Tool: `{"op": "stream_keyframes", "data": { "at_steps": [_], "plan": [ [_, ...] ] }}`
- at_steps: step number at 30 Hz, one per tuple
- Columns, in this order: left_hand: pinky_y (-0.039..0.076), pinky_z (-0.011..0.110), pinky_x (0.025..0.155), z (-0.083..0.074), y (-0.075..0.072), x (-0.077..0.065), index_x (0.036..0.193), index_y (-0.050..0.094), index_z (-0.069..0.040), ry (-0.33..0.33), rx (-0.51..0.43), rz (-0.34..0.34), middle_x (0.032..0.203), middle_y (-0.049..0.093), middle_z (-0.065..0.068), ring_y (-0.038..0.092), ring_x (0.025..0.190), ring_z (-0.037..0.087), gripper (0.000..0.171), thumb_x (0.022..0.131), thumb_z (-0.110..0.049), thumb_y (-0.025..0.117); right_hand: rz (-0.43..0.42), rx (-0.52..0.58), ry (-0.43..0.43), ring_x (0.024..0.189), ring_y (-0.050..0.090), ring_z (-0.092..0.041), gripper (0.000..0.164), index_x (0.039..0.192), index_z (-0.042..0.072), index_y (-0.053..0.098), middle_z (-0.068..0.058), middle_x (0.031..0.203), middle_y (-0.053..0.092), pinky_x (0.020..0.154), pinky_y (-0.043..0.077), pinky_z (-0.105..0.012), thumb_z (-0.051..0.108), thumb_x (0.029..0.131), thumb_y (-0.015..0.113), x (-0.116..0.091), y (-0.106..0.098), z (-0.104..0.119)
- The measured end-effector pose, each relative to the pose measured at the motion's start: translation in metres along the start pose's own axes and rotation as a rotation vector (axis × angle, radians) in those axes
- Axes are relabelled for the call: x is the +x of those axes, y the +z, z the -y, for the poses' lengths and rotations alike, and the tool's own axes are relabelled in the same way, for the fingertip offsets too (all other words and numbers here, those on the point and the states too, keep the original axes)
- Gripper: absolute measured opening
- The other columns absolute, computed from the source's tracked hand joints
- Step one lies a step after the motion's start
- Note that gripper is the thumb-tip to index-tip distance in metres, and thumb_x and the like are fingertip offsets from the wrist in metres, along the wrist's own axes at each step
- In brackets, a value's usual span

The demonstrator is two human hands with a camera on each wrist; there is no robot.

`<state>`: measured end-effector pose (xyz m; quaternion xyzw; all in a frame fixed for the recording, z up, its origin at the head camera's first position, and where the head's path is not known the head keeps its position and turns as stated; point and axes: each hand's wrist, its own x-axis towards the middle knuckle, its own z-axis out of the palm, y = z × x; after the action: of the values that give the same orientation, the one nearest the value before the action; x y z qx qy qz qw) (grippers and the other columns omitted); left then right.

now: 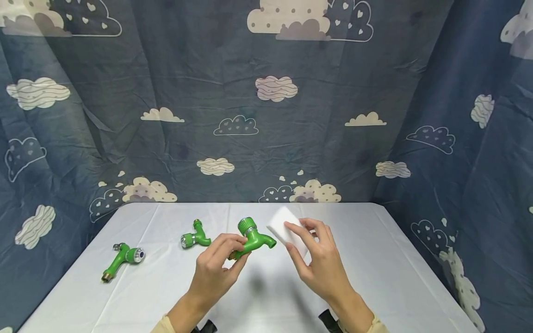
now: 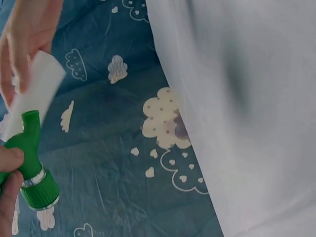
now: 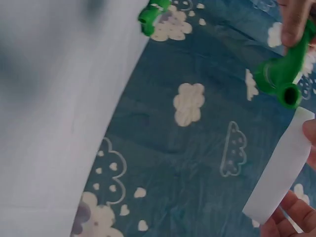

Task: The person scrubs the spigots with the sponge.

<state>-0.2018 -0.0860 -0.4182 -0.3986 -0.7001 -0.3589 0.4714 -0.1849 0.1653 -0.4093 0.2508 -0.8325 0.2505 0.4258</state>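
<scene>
My left hand pinches a green tap by its threaded inlet end, above the table. The tap's ribbed knob has a silver ring, and its open spout points toward my right hand. Between the fingers and thumb of my right hand is a white sponge-like block, held by its edges. In the right wrist view the block's narrow side lies just below the spout mouth.
Two more green taps lie on the white-covered table: one tap at the left, another tap farther back, near the left hand. A dark cloud-patterned curtain hangs behind and beside the table.
</scene>
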Motion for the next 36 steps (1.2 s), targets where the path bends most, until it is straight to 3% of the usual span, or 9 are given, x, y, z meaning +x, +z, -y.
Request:
{"op": "stream_keyframes", "data": {
  "at_steps": [4, 8, 11, 16, 20, 24, 27, 31, 36],
  "plan": [
    [0.059, 0.008, 0.071, 0.003, -0.001, 0.001, 0.091, 0.067, -0.002, 0.076, -0.017, 0.020, 0.103, 0.075, 0.010, 0.073, 0.079, 0.017, 0.035, 0.069, 0.019, 0.085, 0.018, 0.085, 0.011, 0.121, 0.058, -0.027, 0.050, 0.138, 0.025, 0.072, -0.011, 0.135, 0.063, 0.085, 0.058, -0.039, 0.012, 0.091, 0.082, 0.002, -0.007, 0.011],
    [0.063, 0.014, 0.079, 0.004, -0.002, 0.003, 0.088, 0.066, -0.001, 0.192, 0.005, 0.031, 0.102, 0.074, 0.012, 0.077, 0.087, 0.022, 0.013, 0.093, 0.009, 0.072, 0.044, 0.102, -0.061, 0.123, 0.058, -0.027, 0.036, 0.140, 0.026, 0.071, -0.011, 0.136, 0.063, 0.088, 0.056, -0.038, 0.028, 0.104, 0.072, 0.000, -0.004, 0.025],
    [0.064, 0.017, 0.080, 0.004, -0.002, 0.005, 0.086, 0.066, -0.001, 0.251, 0.037, 0.020, 0.099, 0.073, 0.012, 0.076, 0.087, 0.022, 0.019, 0.104, -0.002, 0.061, 0.041, 0.063, -0.104, 0.120, 0.059, -0.028, 0.034, 0.139, 0.026, 0.071, -0.013, 0.135, 0.063, 0.089, 0.055, -0.039, 0.039, 0.110, 0.061, -0.003, 0.002, 0.028],
    [0.064, 0.019, 0.079, 0.003, -0.001, 0.008, 0.082, 0.066, -0.001, 0.319, 0.062, -0.017, 0.095, 0.073, 0.013, 0.075, 0.085, 0.022, 0.024, 0.104, 0.000, 0.058, 0.027, 0.016, -0.086, 0.117, 0.060, -0.030, 0.037, 0.138, 0.026, 0.071, -0.015, 0.133, 0.064, 0.088, 0.056, -0.042, 0.045, 0.112, 0.054, -0.005, 0.008, 0.019],
    [0.064, 0.018, 0.075, 0.005, -0.001, 0.008, 0.077, 0.064, -0.002, 0.332, 0.074, -0.069, 0.092, 0.074, 0.013, 0.074, 0.079, 0.021, 0.026, 0.102, -0.002, 0.064, 0.009, 0.023, -0.031, 0.115, 0.060, -0.031, 0.035, 0.139, 0.023, 0.071, -0.016, 0.132, 0.064, 0.088, 0.058, -0.045, 0.029, 0.105, 0.070, -0.002, 0.007, 0.003],
    [0.057, 0.015, 0.062, 0.005, -0.002, 0.004, 0.073, 0.062, -0.007, 0.079, 0.023, -0.132, 0.088, 0.077, 0.009, 0.069, 0.070, 0.014, 0.028, 0.093, -0.008, 0.083, -0.045, 0.076, 0.072, 0.118, 0.061, -0.027, 0.051, 0.139, 0.019, 0.071, -0.016, 0.133, 0.062, 0.084, 0.060, -0.045, 0.007, 0.090, 0.081, 0.001, 0.002, -0.007],
    [0.054, 0.013, 0.059, 0.000, -0.002, 0.000, 0.072, 0.063, -0.013, -0.308, -0.121, -0.144, 0.086, 0.080, 0.005, 0.069, 0.067, 0.008, 0.032, 0.082, -0.008, 0.093, -0.083, 0.118, 0.090, 0.121, 0.059, -0.026, 0.051, 0.139, 0.017, 0.070, -0.016, 0.136, 0.060, 0.084, 0.059, -0.041, 0.006, 0.091, 0.080, 0.002, -0.002, -0.004],
    [0.059, 0.018, 0.060, -0.008, 0.002, -0.001, 0.071, 0.063, -0.010, -0.755, -0.349, -0.141, 0.088, 0.081, 0.010, 0.073, 0.068, 0.007, 0.033, 0.079, -0.003, 0.095, -0.094, 0.109, -0.053, 0.118, 0.059, -0.031, 0.033, 0.137, 0.017, 0.072, -0.018, 0.138, 0.061, 0.087, 0.056, -0.040, 0.026, 0.105, 0.069, 0.001, -0.001, 0.011],
    [0.065, 0.024, 0.063, -0.013, 0.006, 0.001, 0.079, 0.067, 0.002, -0.957, -0.500, -0.095, 0.089, 0.079, 0.017, 0.075, 0.071, 0.013, 0.023, 0.081, 0.005, 0.090, -0.045, 0.022, -0.194, 0.116, 0.060, -0.033, 0.035, 0.134, 0.023, 0.074, -0.018, 0.135, 0.064, 0.086, 0.058, -0.047, 0.042, 0.113, 0.053, -0.004, 0.007, 0.021]
  ]
}}
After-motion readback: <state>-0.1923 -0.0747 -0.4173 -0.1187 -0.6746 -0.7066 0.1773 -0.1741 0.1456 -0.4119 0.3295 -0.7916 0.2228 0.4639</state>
